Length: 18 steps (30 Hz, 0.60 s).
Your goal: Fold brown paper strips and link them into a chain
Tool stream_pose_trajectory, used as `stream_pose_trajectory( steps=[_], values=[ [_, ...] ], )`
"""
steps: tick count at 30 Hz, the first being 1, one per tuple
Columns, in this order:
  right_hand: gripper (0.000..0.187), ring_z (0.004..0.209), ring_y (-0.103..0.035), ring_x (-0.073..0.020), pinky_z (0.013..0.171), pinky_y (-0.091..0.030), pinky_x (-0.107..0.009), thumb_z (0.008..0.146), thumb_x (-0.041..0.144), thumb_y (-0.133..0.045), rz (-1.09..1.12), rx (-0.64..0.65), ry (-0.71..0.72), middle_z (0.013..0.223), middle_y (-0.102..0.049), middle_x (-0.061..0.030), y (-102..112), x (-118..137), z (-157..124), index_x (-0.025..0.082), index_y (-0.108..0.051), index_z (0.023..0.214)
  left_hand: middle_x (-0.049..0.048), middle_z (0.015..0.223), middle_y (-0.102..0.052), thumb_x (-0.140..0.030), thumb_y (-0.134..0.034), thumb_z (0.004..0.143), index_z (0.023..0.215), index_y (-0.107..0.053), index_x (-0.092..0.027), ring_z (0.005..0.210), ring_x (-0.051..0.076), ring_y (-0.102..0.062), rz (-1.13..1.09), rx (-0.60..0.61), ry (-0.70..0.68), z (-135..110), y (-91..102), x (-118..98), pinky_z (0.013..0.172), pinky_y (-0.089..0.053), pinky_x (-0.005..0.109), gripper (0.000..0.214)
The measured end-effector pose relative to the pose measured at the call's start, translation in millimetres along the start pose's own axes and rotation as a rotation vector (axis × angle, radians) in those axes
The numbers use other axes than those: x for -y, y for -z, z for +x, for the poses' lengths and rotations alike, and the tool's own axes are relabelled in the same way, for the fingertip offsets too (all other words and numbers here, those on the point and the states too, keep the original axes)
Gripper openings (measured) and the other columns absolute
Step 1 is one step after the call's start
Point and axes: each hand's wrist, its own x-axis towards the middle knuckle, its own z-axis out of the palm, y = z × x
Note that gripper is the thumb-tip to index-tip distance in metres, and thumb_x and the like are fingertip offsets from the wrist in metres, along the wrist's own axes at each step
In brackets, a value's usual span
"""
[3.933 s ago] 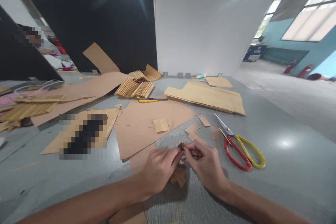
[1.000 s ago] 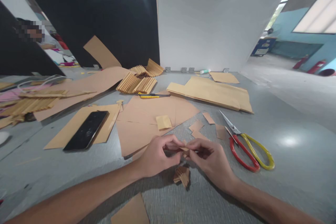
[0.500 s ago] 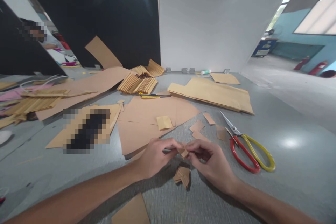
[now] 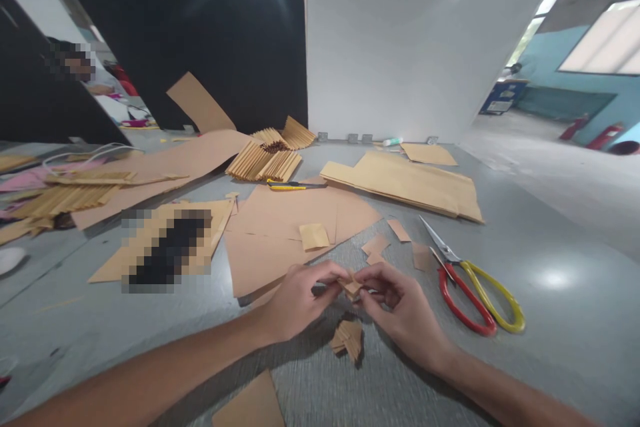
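1. One broad, grey, faintly shiny surface (image 4: 565, 360) carries the work; every place below is told from the small folded piece of tan paper (image 4: 351, 288) at its front middle.
2. Large pinkish-brown flat paper sheet (image 4: 270, 260): beyond the folded piece and to its left.
3. Two bare hands meet at the folded piece, which appears raised above the surface. The left hand (image 4: 297, 300) is at its left end, thumb and forefinger closed narrowly on it. The right hand (image 4: 395, 293) comes in from its right, fingertips pinching the other side, remaining fingers curled. Neither hand is nearer: the piece lies directly between the two grips, touching both. Its long axis cannot be told, so small and foreshortened are the folds.
4. Long-bladed metal scissors with one red and one yellow handle (image 4: 470, 287): right of the folded piece, well apart, blades aimed away and leftward.
5. Little overlapping cluster of folded brown paper pieces (image 4: 349, 339): just nearer the wearer than the folded piece, apart from both hands.
6. Several small flat pinkish-brown paper scraps (image 4: 376, 244): beyond the folded piece, slightly right.
7. White label on a blue cabinet (image 4: 499, 106), far beyond and right of the folded piece: too small to read. No brand or writing is legible elsewhere.
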Motion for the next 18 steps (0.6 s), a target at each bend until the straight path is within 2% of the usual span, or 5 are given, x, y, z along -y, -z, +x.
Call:
stream_pose_trajectory(
  steps=[4,8,10,15,18],
  values=[
    [0.011,0.079,-0.072,-0.0160,0.072,-0.062,-0.028,0.093,0.020,-0.064,0.019,-0.013,0.002,0.096,-0.070,-0.0026,0.0,-2.3,0.5,0.022,-0.065,0.103,0.0057,0.106,-0.077,-0.017,-0.058,0.095,0.111,-0.067,-0.019,0.096,0.018,-0.074,0.002,0.019,-0.009,1.6,2.3,-6.2,0.088,-0.056,0.028,0.019],
    [0.022,0.077,-0.070,-0.0166,0.066,-0.061,-0.028,0.092,0.020,-0.064,-0.031,-0.045,0.020,0.099,-0.068,-0.0031,0.7,-5.3,2.2,0.023,-0.059,0.113,0.0067,0.108,-0.076,-0.022,-0.070,0.086,0.120,-0.061,-0.019,0.097,0.020,-0.072,-0.038,0.157,-0.007,2.5,8.4,-17.2,0.090,-0.055,0.031,0.036],
    [0.025,0.078,-0.070,-0.0168,0.066,-0.059,-0.028,0.091,0.018,-0.064,-0.092,-0.070,0.042,0.097,-0.069,-0.0026,0.7,-5.7,2.8,0.024,-0.058,0.115,0.0068,0.108,-0.075,-0.025,-0.074,0.083,0.116,-0.062,-0.019,0.098,0.021,-0.071,-0.006,0.140,0.008,2.7,8.9,-20.6,0.091,-0.054,0.032,0.036],
    [0.021,0.083,-0.070,-0.0165,0.072,-0.056,-0.026,0.088,0.013,-0.061,-0.313,-0.120,0.105,0.094,-0.071,-0.0017,-0.6,-4.1,3.0,0.023,-0.064,0.106,0.0049,0.098,-0.072,-0.029,-0.059,0.095,0.103,-0.063,-0.019,0.089,0.018,-0.069,-0.014,0.035,0.044,3.3,1.1,-18.5,0.083,-0.053,0.028,0.014],
    [0.019,0.080,-0.069,-0.0159,0.069,-0.055,-0.024,0.088,0.013,-0.059,-0.344,-0.153,0.115,0.090,-0.071,-0.0012,-1.5,-2.6,2.7,0.022,-0.065,0.104,0.0015,0.089,-0.068,-0.025,-0.068,0.087,0.096,-0.061,-0.020,0.082,0.016,-0.064,0.034,0.027,0.040,3.4,-1.7,-15.2,0.077,-0.050,0.026,0.013]
  ],
)
